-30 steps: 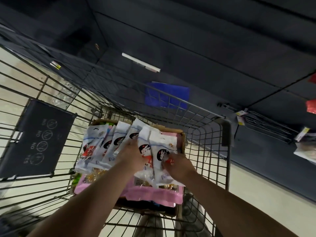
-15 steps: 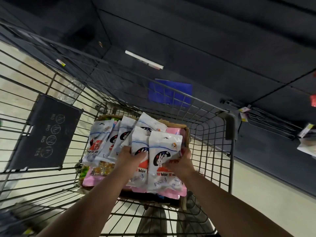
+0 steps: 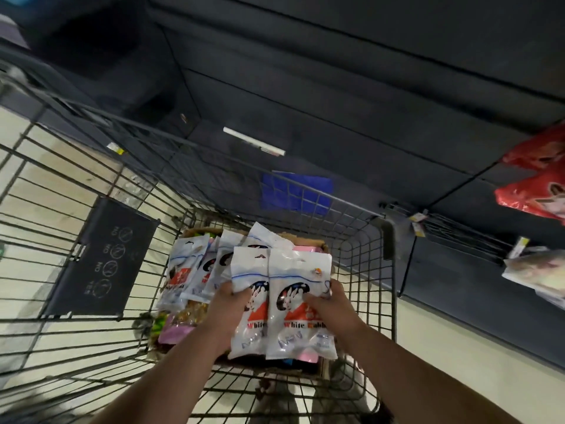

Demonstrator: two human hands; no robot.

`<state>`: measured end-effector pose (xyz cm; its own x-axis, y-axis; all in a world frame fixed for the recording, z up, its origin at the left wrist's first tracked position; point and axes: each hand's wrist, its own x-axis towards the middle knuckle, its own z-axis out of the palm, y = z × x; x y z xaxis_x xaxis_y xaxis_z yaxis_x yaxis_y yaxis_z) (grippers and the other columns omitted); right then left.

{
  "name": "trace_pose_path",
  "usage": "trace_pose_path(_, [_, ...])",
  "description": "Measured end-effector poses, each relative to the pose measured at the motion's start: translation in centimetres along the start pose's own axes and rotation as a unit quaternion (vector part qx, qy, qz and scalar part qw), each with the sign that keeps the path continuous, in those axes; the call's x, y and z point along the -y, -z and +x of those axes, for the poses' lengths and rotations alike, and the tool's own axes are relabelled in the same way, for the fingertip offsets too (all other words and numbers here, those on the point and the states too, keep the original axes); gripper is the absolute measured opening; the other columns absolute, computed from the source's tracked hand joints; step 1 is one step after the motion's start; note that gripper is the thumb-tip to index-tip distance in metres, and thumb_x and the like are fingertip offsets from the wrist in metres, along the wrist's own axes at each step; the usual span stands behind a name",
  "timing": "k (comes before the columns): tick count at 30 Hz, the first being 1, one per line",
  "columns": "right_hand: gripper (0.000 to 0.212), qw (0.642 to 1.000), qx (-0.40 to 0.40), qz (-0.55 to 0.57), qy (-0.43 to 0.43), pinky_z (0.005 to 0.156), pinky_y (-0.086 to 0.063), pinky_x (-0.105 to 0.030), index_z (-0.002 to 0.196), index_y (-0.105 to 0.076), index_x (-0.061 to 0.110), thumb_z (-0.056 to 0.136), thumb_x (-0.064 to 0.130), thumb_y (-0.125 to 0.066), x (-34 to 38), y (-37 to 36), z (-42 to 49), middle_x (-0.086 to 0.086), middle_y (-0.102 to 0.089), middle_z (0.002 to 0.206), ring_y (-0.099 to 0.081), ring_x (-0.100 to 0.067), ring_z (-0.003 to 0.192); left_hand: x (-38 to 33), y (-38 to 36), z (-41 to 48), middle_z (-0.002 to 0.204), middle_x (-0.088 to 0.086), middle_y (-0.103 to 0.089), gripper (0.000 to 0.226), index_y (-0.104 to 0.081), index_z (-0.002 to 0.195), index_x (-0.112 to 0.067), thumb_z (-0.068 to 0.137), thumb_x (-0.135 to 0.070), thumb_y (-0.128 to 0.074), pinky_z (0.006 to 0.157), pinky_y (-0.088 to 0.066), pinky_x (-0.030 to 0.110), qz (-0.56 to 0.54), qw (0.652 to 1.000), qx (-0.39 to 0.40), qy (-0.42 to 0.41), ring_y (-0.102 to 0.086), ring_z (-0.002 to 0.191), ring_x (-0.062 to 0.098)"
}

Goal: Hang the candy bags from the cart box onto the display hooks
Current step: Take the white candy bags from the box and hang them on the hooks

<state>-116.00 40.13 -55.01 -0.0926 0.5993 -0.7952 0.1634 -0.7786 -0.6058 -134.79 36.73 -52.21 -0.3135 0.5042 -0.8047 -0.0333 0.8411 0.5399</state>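
Observation:
Two white candy bags [image 3: 298,304] with a rabbit print are lifted above the cardboard box [image 3: 308,240] in the wire cart [image 3: 363,234]. My left hand [image 3: 227,313] grips the left bag's edge, and my right hand [image 3: 331,307] grips the right bag from its right side. Several more white candy bags [image 3: 191,270] lean in a row in the box, over pink and yellow packets. Bare display hooks [image 3: 458,231] with price tags stick out of the dark panel at right.
Red bags [image 3: 538,188] hang on hooks at the upper right, and a pale bag [image 3: 541,276] hangs below them. A dark sign plate [image 3: 101,261] is fixed to the cart's left wall. A blue sheet [image 3: 295,191] lies beyond the cart. Pale floor runs under the cart.
Both hands have raised the two front bags up and toward me, out of the row in the box. The view has tilted so the red bags at right appear.

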Motion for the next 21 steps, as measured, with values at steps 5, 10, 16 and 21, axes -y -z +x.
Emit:
trace_pose_path(5, [0.03, 0.999, -0.015, 0.0, 0.032, 0.066, -0.06, -0.038, 0.104, -0.046, 0.025, 0.086, 0.013, -0.067, 2.7, 1.6, -3.5, -0.01, -0.071, 0.096, -0.073, -0.024, 0.079, -2.4, 0.2, -3.0, 0.097, 0.012, -0.072, 0.014, -0.062, 0.103, -0.028, 0.095, -0.02, -0.055, 0.084, -0.056, 0.054, -0.028, 0.999, 0.021, -0.028, -0.07, 0.089, 0.033])
trace_pose_path(10, [0.025, 0.994, -0.058, 0.041, 0.08, 0.052, -0.055, -0.03, 0.104, -0.047, 0.018, 0.087, 0.008, -0.064, 4.8, 3.9, -7.7, -0.015, -0.071, 0.09, -0.072, -0.021, 0.064, -5.5, -0.5, -6.0, 0.099, 0.021, -0.072, 0.024, -0.067, 0.11, -0.015, 0.09, -0.012, -0.056, 0.088, -0.052, 0.06, -0.059, 0.995, 0.06, -0.052, -0.068, 0.093, 0.041])
trace_pose_path(16, [0.022, 0.983, -0.113, 0.065, 0.131, 0.066, -0.06, -0.04, 0.102, -0.048, 0.016, 0.086, 0.01, -0.062, 6.4, 7.1, -12.8, -0.017, -0.072, 0.089, -0.072, -0.028, 0.071, -9.1, -2.9, -10.1, 0.092, 0.012, -0.064, 0.017, -0.061, 0.084, -0.015, 0.09, -0.029, -0.053, 0.082, -0.048, 0.037, -0.003, 0.992, 0.026, -0.123, -0.06, 0.089, 0.031])
trace_pose_path(21, [0.023, 0.966, -0.168, 0.12, 0.153, 0.073, -0.06, -0.047, 0.103, -0.047, 0.021, 0.088, 0.011, -0.062, 6.1, 10.2, -16.7, -0.016, -0.073, 0.087, -0.073, -0.03, 0.076, -11.0, -6.5, -12.4, 0.07, 0.011, -0.065, 0.017, -0.062, 0.077, -0.009, 0.088, -0.019, -0.054, 0.066, -0.046, 0.034, 0.006, 0.98, 0.101, -0.174, -0.063, 0.068, 0.028])
